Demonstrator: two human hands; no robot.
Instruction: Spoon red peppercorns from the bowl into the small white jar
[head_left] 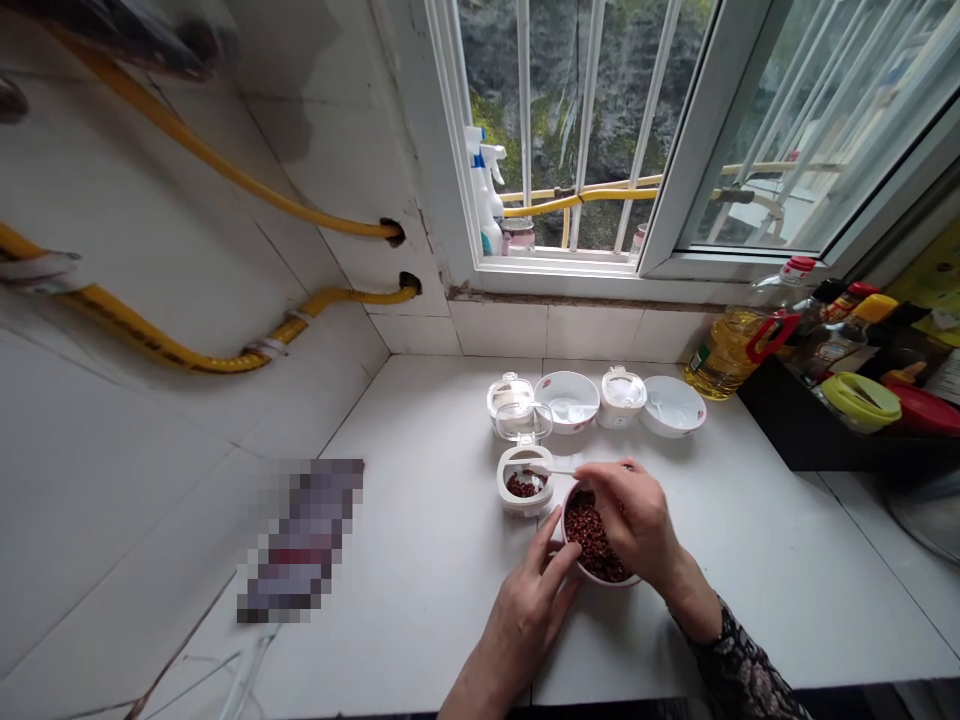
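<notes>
The left hand is slanting up from the near edge of the counter, half open and curving around the left side of a bowl, its thumb and fingers holding the rim. The bowl is standing on the near part of the counter and is holding dark red grains. The right hand is arching over the bowl's right side, wrist bent leftward, fingers closing in a pinch on a white spoon. The spoon is pointing left, its head lying over the mouth of a jar that is sitting just left of the bowl and containing some similar grains. A dark lace sleeve is covering the right forearm.

At the far right, an oil bottle is showing a greenish label and a yellow-capped bottle is bearing a pale one, both too small to read. Pixelation is obscuring a packet at left.
</notes>
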